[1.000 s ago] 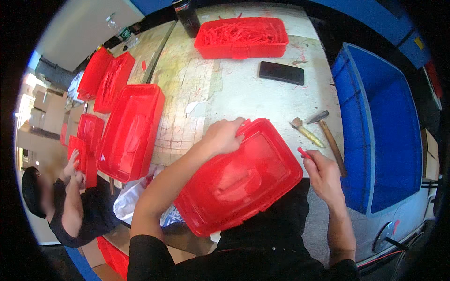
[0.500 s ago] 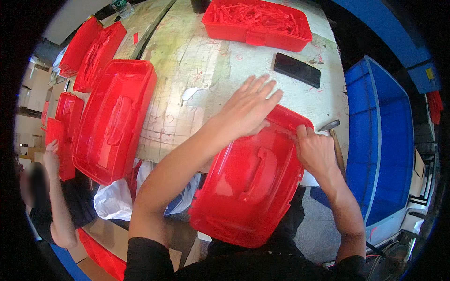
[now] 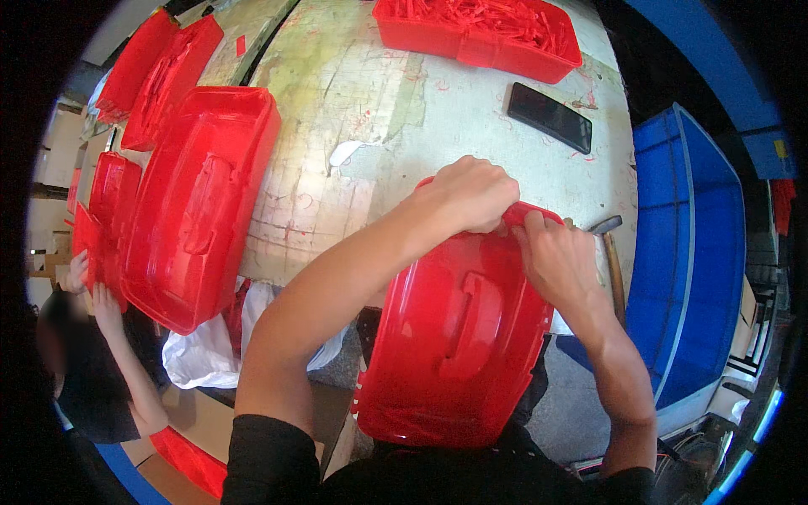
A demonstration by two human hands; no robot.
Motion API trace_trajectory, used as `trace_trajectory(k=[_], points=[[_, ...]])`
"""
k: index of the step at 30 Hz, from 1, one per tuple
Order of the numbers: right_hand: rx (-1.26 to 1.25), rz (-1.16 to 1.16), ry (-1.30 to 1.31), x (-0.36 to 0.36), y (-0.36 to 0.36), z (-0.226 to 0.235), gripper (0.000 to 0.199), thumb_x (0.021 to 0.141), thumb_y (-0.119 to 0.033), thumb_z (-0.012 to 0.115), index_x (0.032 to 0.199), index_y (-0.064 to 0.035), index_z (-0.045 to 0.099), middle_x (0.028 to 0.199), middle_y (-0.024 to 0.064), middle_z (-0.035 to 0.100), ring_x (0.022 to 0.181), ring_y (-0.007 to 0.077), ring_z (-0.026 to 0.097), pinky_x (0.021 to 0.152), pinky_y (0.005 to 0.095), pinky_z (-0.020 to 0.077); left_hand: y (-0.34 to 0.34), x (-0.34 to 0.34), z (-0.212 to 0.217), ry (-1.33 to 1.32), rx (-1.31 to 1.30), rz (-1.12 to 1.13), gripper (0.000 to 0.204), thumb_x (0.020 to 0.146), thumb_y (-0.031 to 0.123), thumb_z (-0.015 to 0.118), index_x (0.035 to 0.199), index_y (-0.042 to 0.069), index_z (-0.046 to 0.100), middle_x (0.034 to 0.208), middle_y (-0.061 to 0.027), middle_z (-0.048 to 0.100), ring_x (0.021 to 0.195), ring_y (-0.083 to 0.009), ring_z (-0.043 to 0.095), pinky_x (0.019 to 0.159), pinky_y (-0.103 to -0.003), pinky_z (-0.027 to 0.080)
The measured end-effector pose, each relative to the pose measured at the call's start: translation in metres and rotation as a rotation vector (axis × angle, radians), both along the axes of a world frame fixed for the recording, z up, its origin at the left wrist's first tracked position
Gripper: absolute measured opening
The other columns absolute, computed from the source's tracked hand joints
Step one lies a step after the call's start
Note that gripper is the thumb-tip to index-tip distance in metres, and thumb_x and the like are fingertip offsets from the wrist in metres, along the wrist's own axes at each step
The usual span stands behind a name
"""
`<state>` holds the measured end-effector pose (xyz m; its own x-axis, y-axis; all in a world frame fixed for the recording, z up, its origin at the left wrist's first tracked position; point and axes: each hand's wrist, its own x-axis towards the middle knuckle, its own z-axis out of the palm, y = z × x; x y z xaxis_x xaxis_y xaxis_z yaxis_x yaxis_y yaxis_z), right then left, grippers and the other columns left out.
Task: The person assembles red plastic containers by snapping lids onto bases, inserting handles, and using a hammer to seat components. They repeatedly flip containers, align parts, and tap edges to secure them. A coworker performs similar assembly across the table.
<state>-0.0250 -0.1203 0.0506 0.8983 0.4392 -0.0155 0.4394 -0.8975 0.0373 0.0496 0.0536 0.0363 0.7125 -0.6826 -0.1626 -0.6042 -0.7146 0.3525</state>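
Near the table's front edge, tilted toward my body, is a red plastic box lid (image 3: pixel 421 400) with a raised handle shape in its middle. My left hand (image 3: pixel 475 195) is bent over its far rim, fingers curled down and partly hidden. Close beside it, my right hand (image 3: pixel 562 263) grips the far right corner of the same lid, thumb and fingers closed on the rim. Whether a small piece sits between the fingers I cannot tell. A hammer (image 3: pixel 617 278) with a wooden handle lies just right of my right hand.
A similar red lid (image 3: pixel 156 278) lies left on the worn table (image 3: pixel 337 101). Red strips fill a red bin (image 3: pixel 471 52) behind a black phone (image 3: pixel 550 118). A large blue crate (image 3: pixel 707 278) stands right. At far left, another person's hands (image 3: pixel 105 307) touch a red part.
My left hand has gone from spread fingers to curled ones and moved right along the far rim, close to my right hand. The other person's second hand has come into view.
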Motion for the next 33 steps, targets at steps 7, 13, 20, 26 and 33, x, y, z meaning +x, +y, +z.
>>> trace_trajectory(k=[7,13,20,26,33], points=[[0.097,-0.148,-0.122,-0.002,0.006,-0.011,0.025,0.091,-0.027,0.066,0.075,-0.0089,0.058,0.063,0.0125,0.065,0.056,0.0312,0.066,0.056,0.0448,0.0529,0.001,-0.004,-0.004,-0.026,-0.072,0.061,0.021,0.076,0.023,0.07,0.085,0.004,0.075,0.088,-0.0224,0.071,0.088,-0.0397,0.069,0.077,-0.047,0.056],[0.177,-0.209,-0.283,-0.008,0.014,-0.016,0.022,0.089,-0.024,0.066,0.074,-0.0105,0.059,0.066,0.0097,0.066,0.057,0.0264,0.067,0.05,0.0398,0.0513,-0.004,-0.007,-0.001,-0.054,-0.04,0.072,0.022,0.075,0.024,0.069,0.083,0.004,0.074,0.084,-0.0229,0.07,0.085,-0.0402,0.069,0.077,-0.048,0.055],[0.025,0.052,-0.316,0.013,0.002,-0.01,0.012,0.082,-0.017,0.063,0.073,-0.0094,0.061,0.064,0.0076,0.064,0.058,0.0219,0.068,0.052,0.034,0.055,-0.007,-0.009,0.006,-0.027,0.003,0.148,0.022,0.074,0.024,0.07,0.081,0.003,0.073,0.081,-0.024,0.069,0.082,-0.0408,0.069,0.076,-0.049,0.054],[0.064,-0.213,-0.217,0.008,0.008,-0.019,0.013,0.083,-0.02,0.062,0.075,-0.0096,0.063,0.067,0.0089,0.069,0.056,0.0242,0.07,0.053,0.0364,0.056,-0.016,-0.011,-0.001,-0.086,0.002,0.188,0.022,0.074,0.022,0.068,0.08,0.002,0.073,0.079,-0.0251,0.069,0.079,-0.0416,0.069,0.074,-0.05,0.054],[-0.061,-0.052,-0.223,0.016,0.013,-0.006,0.011,0.084,-0.017,0.061,0.076,-0.012,0.067,0.07,0.008,0.071,0.063,0.0196,0.072,0.053,0.0344,0.0559,-0.018,-0.011,-0.004,-0.145,0.014,0.252,0.022,0.073,0.026,0.07,0.078,0.005,0.074,0.077,-0.0236,0.069,0.077,-0.0415,0.069,0.072,-0.051,0.055]])
